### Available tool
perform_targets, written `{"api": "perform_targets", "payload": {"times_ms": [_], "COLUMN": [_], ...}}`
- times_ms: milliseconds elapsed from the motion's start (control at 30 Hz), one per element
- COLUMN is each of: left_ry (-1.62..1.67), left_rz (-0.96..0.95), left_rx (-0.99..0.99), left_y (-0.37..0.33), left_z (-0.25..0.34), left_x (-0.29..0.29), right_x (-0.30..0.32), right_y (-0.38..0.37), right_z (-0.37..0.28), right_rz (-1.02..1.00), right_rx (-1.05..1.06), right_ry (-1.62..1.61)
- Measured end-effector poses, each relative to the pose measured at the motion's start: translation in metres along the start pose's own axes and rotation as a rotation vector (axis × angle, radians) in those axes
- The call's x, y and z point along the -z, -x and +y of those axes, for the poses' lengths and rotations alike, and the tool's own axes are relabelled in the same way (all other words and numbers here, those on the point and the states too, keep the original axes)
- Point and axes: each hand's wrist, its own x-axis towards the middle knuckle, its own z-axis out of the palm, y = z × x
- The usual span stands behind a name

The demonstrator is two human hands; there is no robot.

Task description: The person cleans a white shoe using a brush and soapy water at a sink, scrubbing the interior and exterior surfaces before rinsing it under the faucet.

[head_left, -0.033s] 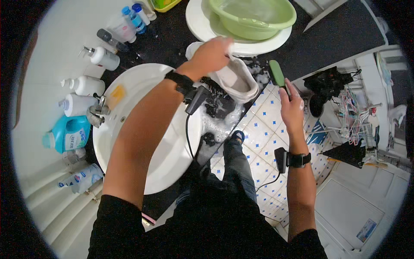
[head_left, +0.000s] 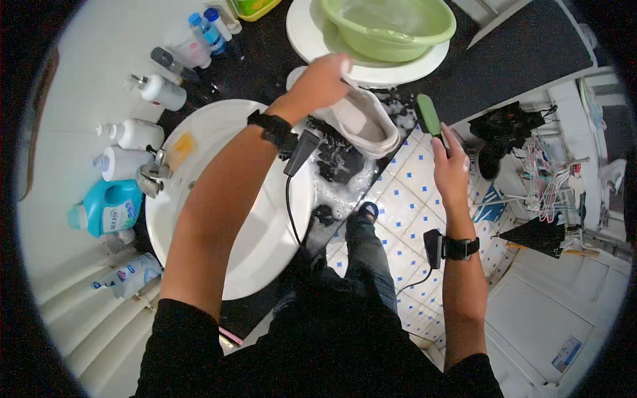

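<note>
A pale, off-white shoe (head_left: 381,140) lies on the wet black counter, its opening toward the right. My left hand (head_left: 321,85) is closed on the shoe's upper, and the fingers hide part of it. To the right, over the tiled floor, my right hand (head_left: 451,166) grips a green-backed brush (head_left: 428,114) by its handle, with the brush head pointing away from me. Brush and shoe are apart. White suds (head_left: 345,189) cover the counter just nearer me than the shoe.
A white washbasin (head_left: 255,268) with a metal tap (head_left: 152,174) is under my left forearm. Behind the shoe, a green plastic tub (head_left: 391,48) sits in a second white basin (head_left: 302,33). Several bottles line the left wall, including a blue detergent jug (head_left: 113,207). Hangers (head_left: 547,172) are at right.
The whole view has shifted slightly. Both hands keep their holds on the shoe and the brush.
</note>
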Motion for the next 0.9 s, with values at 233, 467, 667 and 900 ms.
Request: {"api": "perform_targets", "payload": {"times_ms": [233, 467, 667, 900], "left_ry": [0.799, -0.773, -0.575, -0.691], "left_rz": [0.694, -0.150, -0.466, -0.177], "left_rx": [0.426, -0.342, -0.017, -0.084], "left_y": [0.000, -0.012, -0.017, 0.025], "left_z": [-0.090, 0.018, -0.027, -0.006], "left_x": [0.005, 0.013, 0.002, 0.019], "right_x": [0.002, -0.013, -0.035, -0.041], "right_y": [0.007, 0.035, 0.048, 0.038], "right_z": [-0.005, -0.064, -0.079, -0.071], "right_rz": [-0.053, -0.182, -0.178, -0.167], "right_rx": [-0.432, -0.148, 0.093, 0.229], "right_ry": [-0.285, -0.270, 0.028, 0.218]}}
